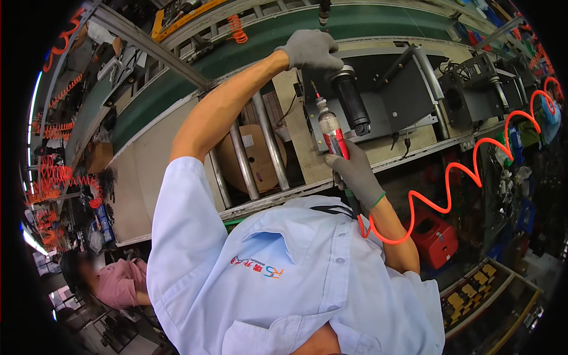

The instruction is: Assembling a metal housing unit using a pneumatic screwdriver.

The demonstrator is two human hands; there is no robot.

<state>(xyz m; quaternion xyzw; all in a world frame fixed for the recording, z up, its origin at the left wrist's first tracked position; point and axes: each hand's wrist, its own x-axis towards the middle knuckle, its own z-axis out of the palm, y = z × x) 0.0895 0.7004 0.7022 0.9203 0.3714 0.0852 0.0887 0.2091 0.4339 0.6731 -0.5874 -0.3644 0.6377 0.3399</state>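
Within right hand (358, 176): driver (332, 131) was encircled.
Beyond grip: left hand (310, 50) curled, hold unclear.
Bit (315, 90): could slip if cylinder (351, 102) shifted.

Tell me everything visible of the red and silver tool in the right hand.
The slim tool has a metallic-looking silver front, a red and dark body and a thin, partly red bit. The gloved right hand grips its body, bit pointing forward, left of the black cylinder. A coiled orange hose shows near its rear. Whether the bit touches anything is unclear.
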